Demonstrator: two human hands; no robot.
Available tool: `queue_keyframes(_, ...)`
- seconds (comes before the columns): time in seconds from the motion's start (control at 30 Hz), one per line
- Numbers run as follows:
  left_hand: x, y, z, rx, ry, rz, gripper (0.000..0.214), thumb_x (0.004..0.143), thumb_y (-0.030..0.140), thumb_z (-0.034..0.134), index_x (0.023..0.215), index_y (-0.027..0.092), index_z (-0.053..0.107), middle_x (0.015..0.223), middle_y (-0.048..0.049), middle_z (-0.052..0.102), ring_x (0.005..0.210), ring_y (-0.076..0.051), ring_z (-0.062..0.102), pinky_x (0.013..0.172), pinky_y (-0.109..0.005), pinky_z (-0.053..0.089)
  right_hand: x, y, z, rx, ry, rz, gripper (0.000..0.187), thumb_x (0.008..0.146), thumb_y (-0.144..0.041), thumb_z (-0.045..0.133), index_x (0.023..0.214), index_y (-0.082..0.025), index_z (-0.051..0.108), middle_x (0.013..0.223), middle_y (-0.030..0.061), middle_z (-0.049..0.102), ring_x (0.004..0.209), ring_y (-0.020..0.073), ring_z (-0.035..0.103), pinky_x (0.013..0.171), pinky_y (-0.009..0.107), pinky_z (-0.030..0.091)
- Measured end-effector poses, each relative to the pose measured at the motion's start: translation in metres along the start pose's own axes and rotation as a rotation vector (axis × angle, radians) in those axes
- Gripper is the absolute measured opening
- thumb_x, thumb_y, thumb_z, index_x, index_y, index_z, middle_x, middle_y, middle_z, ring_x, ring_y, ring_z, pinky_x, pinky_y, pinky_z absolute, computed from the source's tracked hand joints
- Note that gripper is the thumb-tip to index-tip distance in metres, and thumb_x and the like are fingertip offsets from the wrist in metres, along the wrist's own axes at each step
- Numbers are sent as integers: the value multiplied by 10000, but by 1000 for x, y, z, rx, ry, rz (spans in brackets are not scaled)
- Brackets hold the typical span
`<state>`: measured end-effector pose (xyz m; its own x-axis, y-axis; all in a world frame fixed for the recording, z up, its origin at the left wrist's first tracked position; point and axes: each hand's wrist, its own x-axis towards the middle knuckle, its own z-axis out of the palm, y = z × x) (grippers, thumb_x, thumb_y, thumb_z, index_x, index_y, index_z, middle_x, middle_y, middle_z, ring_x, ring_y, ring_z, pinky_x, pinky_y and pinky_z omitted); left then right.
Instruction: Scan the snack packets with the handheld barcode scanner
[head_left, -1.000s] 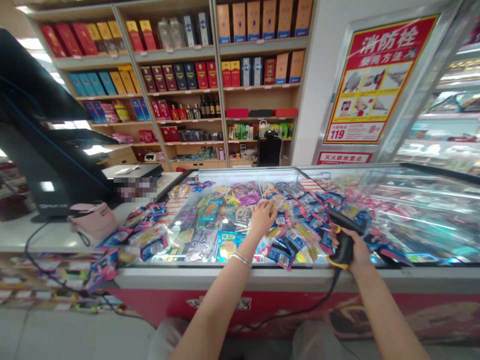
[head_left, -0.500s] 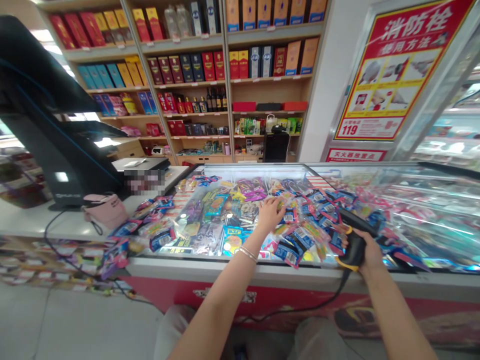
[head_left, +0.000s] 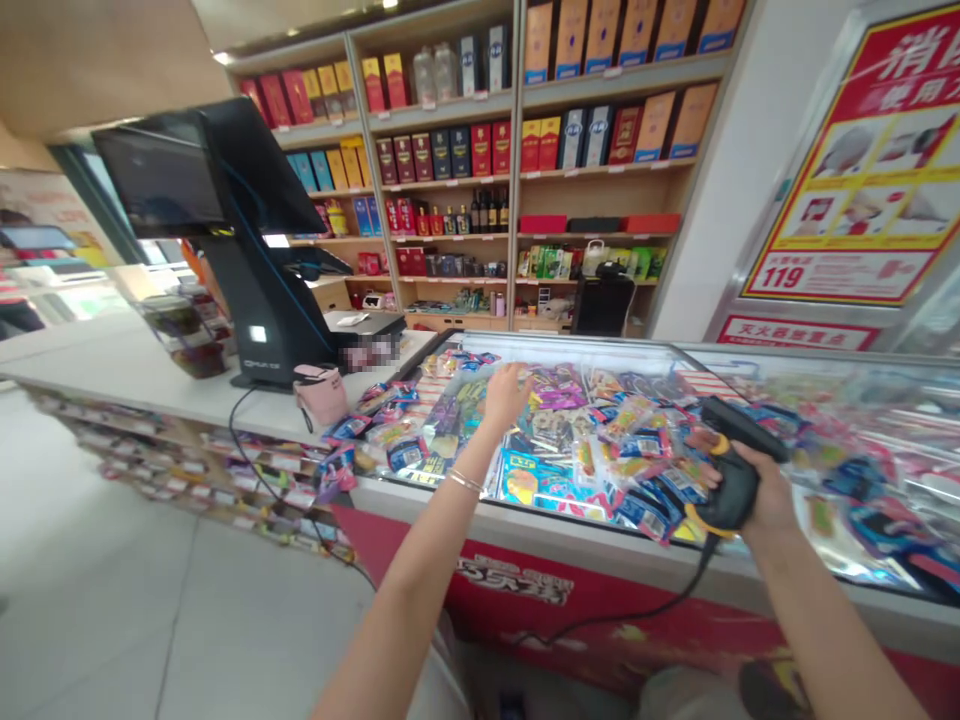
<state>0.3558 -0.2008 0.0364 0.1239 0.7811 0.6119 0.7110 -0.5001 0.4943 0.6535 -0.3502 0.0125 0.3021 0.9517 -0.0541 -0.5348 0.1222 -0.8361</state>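
My right hand (head_left: 769, 495) is wrapped round a black and yellow barcode scanner (head_left: 733, 490), whose cable hangs down the freezer front. Below and beside it, blue and pink candy packets (head_left: 645, 510) are heaped on the glass top of a chest freezer (head_left: 480, 515). My left hand (head_left: 506, 395), with a bracelet at the wrist, is over the middle left of the glass. Its fingers point away and are bent and slightly blurred; I cannot make out anything in them. A smaller pile of similar packets (head_left: 405, 450) lies to its left, at the freezer's corner.
A black checkout terminal (head_left: 270, 270) stands on the white counter (head_left: 247, 400) at left, with a pink pouch (head_left: 321, 395) beside it. Behind the freezer are shelves (head_left: 450, 180) of boxes and bottles. A red and yellow fire-hydrant sign (head_left: 862, 170) is at right.
My left hand has moved left across the glass, away from the heap of packets. My right hand still holds the scanner near the heap. The view has turned left.
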Motion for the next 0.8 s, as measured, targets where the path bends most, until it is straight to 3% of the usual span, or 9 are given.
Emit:
queue_keyframes(0.27,-26,-109,-104,250,23,-206,281,850,206,469,1072,167,637,1118,-92,653,1061,-209,585,953,-308,420,20,79,112,-88,-363,203,182,664,-336,646,734,-173,610,520,-9,546,402,103,483,362,196,425)
queue_keyframes(0.4,-42,-144,-139,405,-136,-344,303,871,259,461,1120,186,618,1156,-78,647,1095,-202,571,957,-286,408,27,123,162,-131,-484,274,128,706,-289,621,703,-162,609,576,13,590,421,97,510,394,192,445)
queue_keyframes(0.53,-53,-173,-153,525,-430,-419,278,833,308,551,1072,188,623,1164,-91,643,1091,-223,582,926,-297,426,40,163,193,-180,-582,391,159,747,-298,588,725,-146,633,587,29,611,423,106,526,399,202,447)
queue_keyframes(0.7,-62,-191,-147,608,-512,-502,376,802,424,594,1077,169,577,1209,-153,606,1066,-253,603,875,-325,454,50,191,202,-309,-693,424,225,764,-337,574,758,-125,651,579,43,632,416,115,540,421,217,457)
queue_keyframes(0.8,-60,-193,-142,639,-581,-551,371,765,336,641,1077,156,553,1136,-160,647,1050,-257,618,844,-319,464,47,194,200,-336,-741,354,283,758,-382,592,823,-117,667,590,43,643,429,116,539,429,220,458)
